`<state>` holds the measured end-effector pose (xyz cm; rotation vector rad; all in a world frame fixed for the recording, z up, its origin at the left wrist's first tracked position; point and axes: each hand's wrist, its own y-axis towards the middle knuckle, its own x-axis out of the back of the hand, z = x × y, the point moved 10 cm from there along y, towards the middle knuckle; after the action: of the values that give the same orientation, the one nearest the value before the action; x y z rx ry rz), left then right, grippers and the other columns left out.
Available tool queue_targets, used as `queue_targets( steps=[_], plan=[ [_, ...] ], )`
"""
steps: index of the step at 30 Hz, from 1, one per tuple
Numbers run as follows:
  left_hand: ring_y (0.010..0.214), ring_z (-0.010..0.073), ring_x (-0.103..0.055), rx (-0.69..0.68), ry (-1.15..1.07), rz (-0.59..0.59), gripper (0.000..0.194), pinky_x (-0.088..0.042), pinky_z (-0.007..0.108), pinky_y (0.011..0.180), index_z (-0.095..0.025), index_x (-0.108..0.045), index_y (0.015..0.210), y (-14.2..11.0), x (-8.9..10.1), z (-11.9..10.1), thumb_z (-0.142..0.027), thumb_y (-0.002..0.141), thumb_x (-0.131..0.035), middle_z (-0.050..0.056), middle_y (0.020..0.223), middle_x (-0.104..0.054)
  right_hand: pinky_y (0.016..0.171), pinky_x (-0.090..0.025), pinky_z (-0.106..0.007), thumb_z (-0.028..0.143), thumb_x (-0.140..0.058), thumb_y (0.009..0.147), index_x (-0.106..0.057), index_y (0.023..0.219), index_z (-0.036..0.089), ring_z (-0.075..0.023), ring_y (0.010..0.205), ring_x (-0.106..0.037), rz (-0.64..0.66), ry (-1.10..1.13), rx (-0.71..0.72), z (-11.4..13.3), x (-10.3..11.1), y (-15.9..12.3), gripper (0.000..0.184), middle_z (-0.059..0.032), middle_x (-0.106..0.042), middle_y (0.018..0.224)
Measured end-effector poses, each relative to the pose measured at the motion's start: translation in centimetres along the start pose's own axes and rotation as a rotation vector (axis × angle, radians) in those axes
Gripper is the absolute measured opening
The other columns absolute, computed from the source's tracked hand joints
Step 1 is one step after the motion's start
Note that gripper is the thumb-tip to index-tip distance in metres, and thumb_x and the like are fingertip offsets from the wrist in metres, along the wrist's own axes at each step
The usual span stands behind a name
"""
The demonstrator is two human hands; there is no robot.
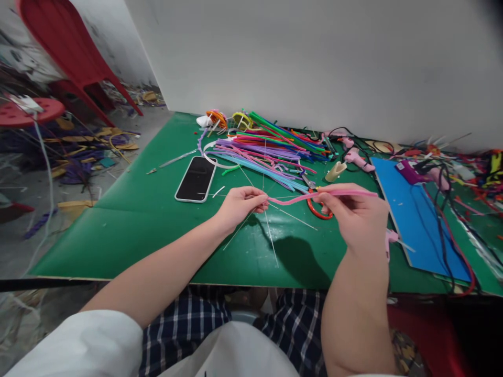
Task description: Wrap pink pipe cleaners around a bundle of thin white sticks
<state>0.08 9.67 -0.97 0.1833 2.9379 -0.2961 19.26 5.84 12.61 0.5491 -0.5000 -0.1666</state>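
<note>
My left hand (246, 203) is pinched at the hub of a frame of thin, pale wires (271, 241) that fan out like spokes. One end of a pink pipe cleaner (288, 201) meets the hub at those fingertips. From there it runs rightward, slightly wavy, into my right hand (349, 209), whose thumb and fingers close on it. Its free end sticks out past the knuckles. Just beyond the right fingertips lie scissors with red handles (314, 209), partly covered by that hand. The frame is held above the green table, and a shadow falls below.
A phone (196, 179) lies left of my hands. Behind them is a pile of coloured pipe cleaners (267, 152) with a white ring (208, 157). Pink glue guns (357, 158), a beige tube (336, 171), a blue board (416, 225) and dark cables (442, 220) occupy the right.
</note>
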Motion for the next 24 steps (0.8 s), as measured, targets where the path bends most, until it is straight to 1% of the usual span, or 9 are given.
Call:
queue_targets(
  steps=[3,6,10,13,15,16,18,21,24],
  plan=[
    [0.059,0.0117,-0.06,-0.021,0.069,-0.021,0.023,-0.049,0.025,0.06,-0.012,-0.063,0.075,-0.1,0.0,-0.2,-0.032,0.065,-0.069,0.004,0.064,-0.065,0.048,-0.048,-0.023,0.025,-0.064,0.073,-0.068,0.073,0.021,-0.0101,0.052,-0.057,0.042,-0.01,0.025,0.9,-0.9,-0.2,0.005,0.0006,-0.067,0.072],
    [0.058,0.0118,-0.06,-0.038,0.093,-0.05,0.02,-0.048,0.025,0.058,-0.012,-0.063,0.073,-0.1,0.2,-0.3,-0.03,0.066,-0.068,0.005,0.063,-0.065,0.053,-0.05,-0.025,0.025,-0.062,0.074,-0.067,0.074,0.022,-0.0127,0.06,-0.061,0.101,-0.067,0.099,2.5,-1.9,-0.6,0.006,-0.0002,-0.068,0.074],
    [0.056,0.0113,-0.058,-0.076,0.084,-0.059,0.018,-0.047,0.024,0.056,-0.013,-0.063,0.07,-0.1,0.2,-0.6,-0.03,0.065,-0.068,0.004,0.063,-0.065,0.068,-0.05,-0.028,0.021,-0.056,0.079,-0.065,0.078,0.023,-0.0144,0.074,-0.063,0.271,-0.07,0.244,5.5,-4.4,-1.9,0.009,-0.0006,-0.069,0.08],
    [0.056,0.0108,-0.058,-0.098,0.072,-0.094,0.018,-0.048,0.024,0.057,-0.013,-0.062,0.069,-0.2,0.6,-1.0,-0.029,0.065,-0.068,0.003,0.063,-0.065,0.072,-0.048,-0.026,0.019,-0.053,0.081,-0.064,0.082,0.022,-0.0129,0.077,-0.061,0.429,-0.061,0.321,6.9,-6.9,-3.3,0.011,-0.0004,-0.068,0.081],
    [0.059,0.0115,-0.059,-0.11,0.055,-0.127,0.017,-0.048,0.024,0.059,-0.013,-0.062,0.07,-0.3,1.0,-1.2,-0.029,0.066,-0.067,0.004,0.065,-0.066,0.07,-0.047,-0.025,0.021,-0.053,0.082,-0.063,0.087,0.021,-0.0128,0.077,-0.061,0.484,-0.11,0.289,6.4,-8.0,-3.7,0.011,-0.0006,-0.067,0.082],
    [0.061,0.0123,-0.06,-0.122,0.046,-0.14,0.017,-0.048,0.024,0.059,-0.014,-0.062,0.071,-0.3,1.2,-1.4,-0.03,0.066,-0.066,0.004,0.066,-0.066,0.069,-0.047,-0.025,0.023,-0.053,0.082,-0.062,0.091,0.022,-0.0132,0.078,-0.06,0.478,-0.145,0.257,5.9,-8.2,-3.6,0.013,-0.0009,-0.067,0.085],
    [0.066,0.014,-0.061,-0.161,0.041,-0.161,0.019,-0.048,0.024,0.059,-0.014,-0.062,0.074,-0.4,1.6,-1.8,-0.032,0.068,-0.064,0.005,0.071,-0.067,0.066,-0.047,-0.025,0.026,-0.056,0.08,-0.06,0.1,0.022,-0.0144,0.079,-0.06,0.447,-0.218,0.194,4.8,-8.0,-3.3,0.021,-0.0017,-0.066,0.09],
    [0.069,0.014,-0.061,-0.23,0.078,-0.225,0.022,-0.045,0.02,0.053,-0.014,-0.062,0.078,-0.8,2.3,-2.5,-0.035,0.07,-0.062,0.005,0.075,-0.067,0.064,-0.048,-0.026,0.024,-0.059,0.077,-0.055,0.111,0.022,-0.0144,0.075,-0.061,0.428,-0.277,0.155,3.8,-7.8,-3.0,0.034,-0.0025,-0.066,0.093],
    [0.067,0.0122,-0.06,-0.276,0.088,-0.28,0.023,-0.043,0.019,0.051,-0.015,-0.063,0.081,-1.1,2.8,-3.0,-0.036,0.071,-0.062,0.005,0.077,-0.067,0.062,-0.048,-0.026,0.024,-0.058,0.078,-0.058,0.106,0.021,-0.0127,0.065,-0.06,0.352,-0.293,0.113,3.3,-7.2,-2.5,0.028,-0.0026,-0.067,0.093]
  ],
)
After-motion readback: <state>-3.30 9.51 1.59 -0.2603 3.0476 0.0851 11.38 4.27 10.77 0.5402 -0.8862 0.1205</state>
